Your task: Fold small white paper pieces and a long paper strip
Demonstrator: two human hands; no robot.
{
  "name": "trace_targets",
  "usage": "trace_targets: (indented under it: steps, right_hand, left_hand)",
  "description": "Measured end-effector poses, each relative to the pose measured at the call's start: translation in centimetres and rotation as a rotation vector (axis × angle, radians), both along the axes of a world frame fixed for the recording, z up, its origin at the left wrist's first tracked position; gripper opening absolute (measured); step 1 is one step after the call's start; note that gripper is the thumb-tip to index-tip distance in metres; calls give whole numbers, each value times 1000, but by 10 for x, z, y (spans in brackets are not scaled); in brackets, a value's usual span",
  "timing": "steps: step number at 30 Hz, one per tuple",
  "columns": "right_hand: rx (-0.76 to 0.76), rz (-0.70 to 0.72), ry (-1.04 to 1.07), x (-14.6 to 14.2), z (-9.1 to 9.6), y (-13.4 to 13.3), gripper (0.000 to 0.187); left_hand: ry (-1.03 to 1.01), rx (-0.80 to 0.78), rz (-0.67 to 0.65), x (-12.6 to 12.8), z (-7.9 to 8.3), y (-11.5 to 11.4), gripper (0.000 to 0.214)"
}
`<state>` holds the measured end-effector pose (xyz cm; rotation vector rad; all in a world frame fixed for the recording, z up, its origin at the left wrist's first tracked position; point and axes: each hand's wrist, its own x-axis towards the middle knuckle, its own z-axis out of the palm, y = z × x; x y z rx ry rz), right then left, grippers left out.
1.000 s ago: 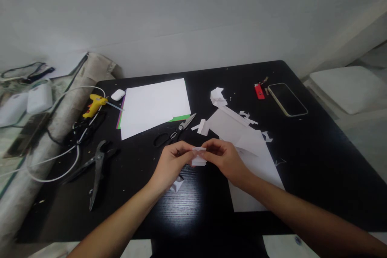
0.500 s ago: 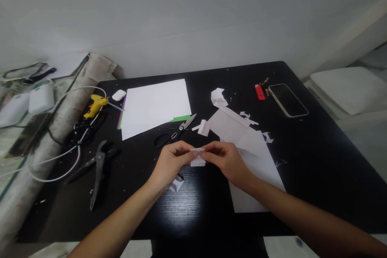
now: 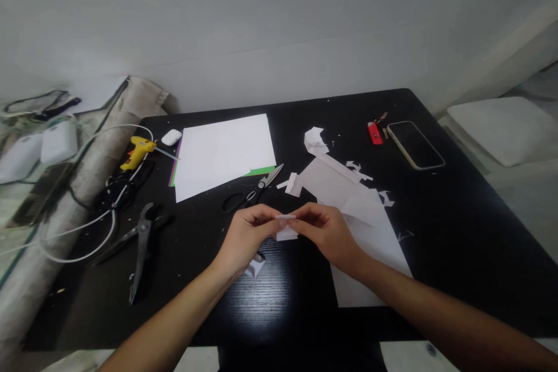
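Observation:
Between my two hands is a small folded piece of white paper (image 3: 286, 233), held above the black table. My left hand (image 3: 250, 232) pinches its left side with thumb and fingers. My right hand (image 3: 325, 231) pinches the right side, and the two thumb tips nearly meet on the paper. Just beyond my left hand lies a pair of scissors (image 3: 257, 187) with black handles. Partly behind my left wrist is another folded bit of paper (image 3: 255, 267). Loose white sheets (image 3: 370, 244) lie under and beyond my right hand.
A stack of paper (image 3: 226, 148), white on top, lies at the back left. Left of it are a yellow glue gun (image 3: 138, 152), a white cable and pliers (image 3: 143, 238). Paper scraps (image 3: 316, 140) lie at centre back; a red lighter (image 3: 374, 132) and a phone (image 3: 416, 144) lie at right.
The folded paper and the thumbs on it have shifted very slightly; its upper flap now looks narrower. Both hands keep their pinch, and everything else stays in place.

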<state>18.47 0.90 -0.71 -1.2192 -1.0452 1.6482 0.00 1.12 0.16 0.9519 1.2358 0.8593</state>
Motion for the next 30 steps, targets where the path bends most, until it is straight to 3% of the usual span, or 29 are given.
trace_targets:
  steps: [13, 30]
  right_hand:
    - [-29, -1, -10, 4, 2, 3, 16]
    - [-41, -4, 3, 2, 0, 3, 18]
  left_hand:
    - [-54, -12, 7, -4, -1, 1, 14]
    - [24, 17, 15, -2, 2, 2, 19]
